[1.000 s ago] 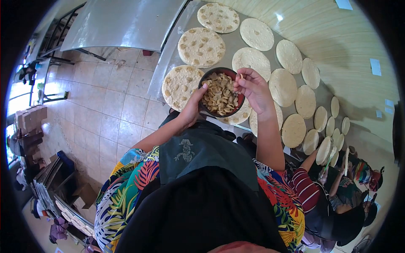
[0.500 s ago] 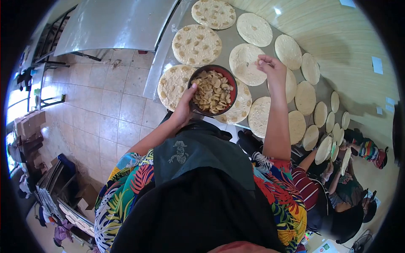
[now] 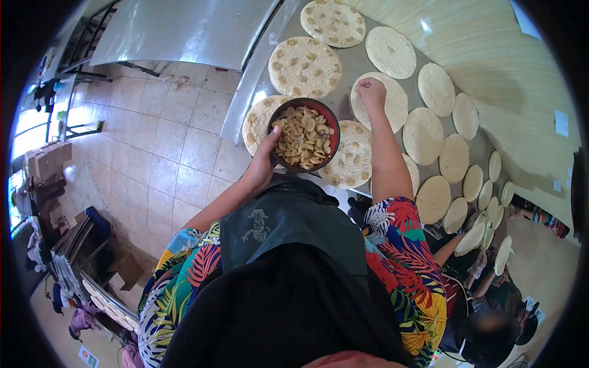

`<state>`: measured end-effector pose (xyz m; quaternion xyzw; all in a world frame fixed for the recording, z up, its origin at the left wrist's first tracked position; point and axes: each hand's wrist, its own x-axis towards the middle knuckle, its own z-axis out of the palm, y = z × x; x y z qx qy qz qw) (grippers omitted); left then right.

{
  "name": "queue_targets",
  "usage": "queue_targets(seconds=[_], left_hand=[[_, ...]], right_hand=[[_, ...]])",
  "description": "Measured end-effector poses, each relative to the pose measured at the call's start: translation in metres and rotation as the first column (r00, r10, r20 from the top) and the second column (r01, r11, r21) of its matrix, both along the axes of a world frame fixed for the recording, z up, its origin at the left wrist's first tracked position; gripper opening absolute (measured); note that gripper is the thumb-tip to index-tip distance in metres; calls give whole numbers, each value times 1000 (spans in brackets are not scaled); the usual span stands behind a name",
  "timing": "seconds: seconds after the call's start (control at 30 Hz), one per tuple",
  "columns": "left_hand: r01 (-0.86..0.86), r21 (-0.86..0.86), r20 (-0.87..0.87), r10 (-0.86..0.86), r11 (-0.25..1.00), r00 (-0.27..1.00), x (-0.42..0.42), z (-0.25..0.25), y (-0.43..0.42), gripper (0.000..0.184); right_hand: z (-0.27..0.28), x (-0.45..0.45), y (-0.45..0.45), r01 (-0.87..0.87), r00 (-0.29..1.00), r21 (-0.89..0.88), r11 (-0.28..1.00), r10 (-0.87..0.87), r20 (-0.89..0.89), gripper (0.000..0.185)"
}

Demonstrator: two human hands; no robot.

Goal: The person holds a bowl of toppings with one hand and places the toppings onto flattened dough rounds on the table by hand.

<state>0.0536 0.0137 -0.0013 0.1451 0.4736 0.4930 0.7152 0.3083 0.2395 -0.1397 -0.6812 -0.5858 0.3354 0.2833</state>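
My left hand (image 3: 264,161) grips a dark bowl with a red inside (image 3: 331,118), thumb over its rim. Pale slices that look like mushrooms (image 3: 304,138) fill the bowl. Over the upper left part of a round flat dough base (image 3: 389,109) is my right hand (image 3: 372,94), its fingers closed; what they hold, if anything, is hidden. Similar slices dot the nearby bases: one behind the bowl (image 3: 305,67), one farther back (image 3: 332,23), one at the bowl's left (image 3: 259,126) and one at its right (image 3: 351,156).
Many plain bases (image 3: 423,127) cover the metal table (image 3: 242,101) to the right, beside a wood-patterned wall (image 3: 491,55). Other people (image 3: 491,313) stand at the lower right, some near bases. Another metal surface (image 3: 184,30) lies at the upper left, above tiled floor (image 3: 165,135).
My right hand has moved left across the base, from its right edge to its upper left, and its fingers have curled in. The view has shifted slightly; the bowl stays in my left hand.
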Motion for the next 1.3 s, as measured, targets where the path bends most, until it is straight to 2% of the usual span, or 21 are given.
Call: queue_targets(seconds=[0.07, 0.1, 0.17, 0.3, 0.37, 0.4, 0.43, 0.47, 0.5, 0.57, 0.6, 0.67, 0.7, 0.77, 0.93, 1.03, 1.1, 1.13, 1.2, 1.23, 1.3], left_hand=[[-15, 6, 5, 15, 1000, 1000, -2, -3, 0, 62], [-21, 16, 15, 21, 1000, 1000, -2, -3, 1, 62], [-32, 23, 26, 32, 999, 999, -2, -4, 1, 62], [-36, 15, 38, 35, 999, 999, -6, -10, 3, 61], [-43, 17, 26, 43, 999, 999, -7, -10, 3, 61], [-35, 16, 26, 35, 999, 999, -7, -7, 3, 60], [-26, 13, 27, 25, 1000, 999, -7, -5, 4, 60], [-26, 13, 26, 25, 1000, 999, -7, -3, 4, 60], [-24, 13, 17, 24, 1000, 1000, -8, -2, 5, 60], [-15, 15, 6, 15, 1000, 1000, -7, 2, 7, 60], [0, 24, 6, 0, 1000, 1000, -5, 4, 8, 60], [23, 39, 8, -23, 999, 1000, -3, 7, 9, 59], [22, 34, -13, -21, 999, 1000, 0, 8, 10, 59], [27, 34, -33, -26, 999, 999, 3, 12, 12, 58], [48, 39, -27, -47, 998, 999, 15, 20, 10, 58], [62, 40, -36, -61, 997, 998, 20, 15, 7, 58], [90, 29, -30, -89, 996, 996, 22, 11, 6, 58], [110, 17, -26, -110, 994, 994, 24, 9, 6, 59], [118, 35, -8, -118, 992, 993, 29, 11, 5, 59], [119, 50, 6, -119, 992, 993, 31, 11, 4, 60], [135, 54, 16, -136, 989, 991, 35, 8, 3, 60]], right_hand=[[15, -8, -3, -20, 961, 85, 996, -4, 275, 11], [18, -9, -5, -24, 962, 82, 996, 1, 275, 11], [24, -13, -9, 35, 895, 42, 999, -50, 443, 11], [28, -18, -11, 7, 859, 59, 998, -36, 511, 12], [40, -19, -15, -74, 873, 266, 961, -66, 482, 13], [55, -24, -20, -76, 874, 266, 961, -64, 481, 13], [79, -30, -28, -78, 967, 266, 961, 8, 254, 11], [103, -37, -37, -78, 997, 266, 961, 78, 11, 10], [129, -46, -50, -76, 997, 267, 961, 76, 10, 10], [173, -58, -85, -233, 953, 242, 942, 271, -137, 10], [185, -61, -99, -226, 955, 243, 943, 264, -136, 10], [199, -65, -121, -541, 841, 369, 756, 497, 215, 12], [203, -66, -129, -535, 844, 371, 758, 489, 219, 12], [203, -67, -139, -607, 766, 271, 747, 461, 447, 15], [189, -59, -152, -573, 769, 248, 781, 409, 490, 18], [186, -51, -158, -550, 813, 340, 763, 394, 430, 16], [179, -42, -159, -381, 911, 216, 899, 404, -77, 13], [175, -36, -159, -375, 914, 216, 901, 398, -74, 13], [170, -25, -159, -299, 902, 177, 938, 338, -270, 11], [170, -21, -159, -296, 903, 176, 939, 335, -268, 11], [173, -14, -161, -259, 850, 37, 965, 246, -465, 11]])
